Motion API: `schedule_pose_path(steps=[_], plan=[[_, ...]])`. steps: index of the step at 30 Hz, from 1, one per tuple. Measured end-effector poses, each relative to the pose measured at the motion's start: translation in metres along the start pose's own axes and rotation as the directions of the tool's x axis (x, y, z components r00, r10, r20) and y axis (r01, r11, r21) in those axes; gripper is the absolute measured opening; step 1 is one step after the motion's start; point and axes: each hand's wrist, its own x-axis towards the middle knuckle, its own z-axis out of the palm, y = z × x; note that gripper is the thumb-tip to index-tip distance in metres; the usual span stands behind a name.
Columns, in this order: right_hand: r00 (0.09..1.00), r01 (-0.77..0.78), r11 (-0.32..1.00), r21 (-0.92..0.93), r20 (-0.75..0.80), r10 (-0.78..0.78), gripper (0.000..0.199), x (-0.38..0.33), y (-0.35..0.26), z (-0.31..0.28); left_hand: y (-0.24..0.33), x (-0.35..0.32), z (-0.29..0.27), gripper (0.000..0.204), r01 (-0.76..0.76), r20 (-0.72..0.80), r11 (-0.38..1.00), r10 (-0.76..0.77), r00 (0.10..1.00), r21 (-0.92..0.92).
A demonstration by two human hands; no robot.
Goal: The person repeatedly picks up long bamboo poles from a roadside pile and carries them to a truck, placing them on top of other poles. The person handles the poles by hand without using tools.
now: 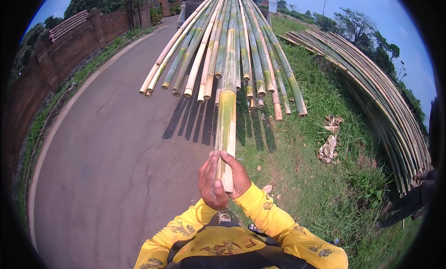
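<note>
I hold the near end of one long green-and-yellow bamboo pole (226, 125) with both hands. My left hand (210, 181) wraps it from the left and my right hand (239, 175) from the right, close together in front of my chest. The pole runs straight away from me into a raised bundle of several bamboo poles (223, 46) whose cut ends hang over the road. My sleeves are yellow with a brown pattern.
An asphalt road (111, 148) lies to the left, bordered by a brick wall (55, 50). Grass (316, 185) covers the right side, with a long pile of bamboo (381, 97) and dry husks (329, 148). Another person's arm (409, 204) shows at the right edge.
</note>
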Motion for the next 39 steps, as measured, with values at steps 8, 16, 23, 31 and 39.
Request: schedule_pose_path(steps=[8, 16, 23, 31, 39], plan=[[0.969, 0.074, 0.997, 0.027, 0.236, -0.078, 0.025, 0.176, -0.140, -0.013, -0.130, 0.124, 0.125, 0.048, -0.033, -0.033, 0.992, 0.037, 0.999, 0.124], [0.976, 0.213, 0.938, -0.273, 0.111, -0.190, 0.031, 0.364, -0.262, -0.075, -0.314, 0.192, 0.240, 0.048, -0.086, 0.086, 0.972, 0.069, 0.994, 0.221], [0.912, 0.255, 0.573, -0.779, -0.005, -0.411, 0.045, 0.492, -0.382, -0.201, -0.448, 0.202, 0.362, 0.049, -0.032, 0.218, 0.986, -0.004, 0.976, 0.161], [0.782, -0.060, 0.366, -0.929, -0.271, -0.561, 0.060, 0.633, -0.492, -0.247, -0.573, 0.251, 0.466, 0.059, 0.132, 0.323, 0.898, -0.283, 0.903, 0.420], [0.752, -0.163, 0.237, -0.958, -0.276, -0.598, 0.070, 0.713, -0.501, -0.267, -0.601, 0.278, 0.400, 0.065, 0.197, 0.410, 0.940, -0.301, 0.861, 0.277]])
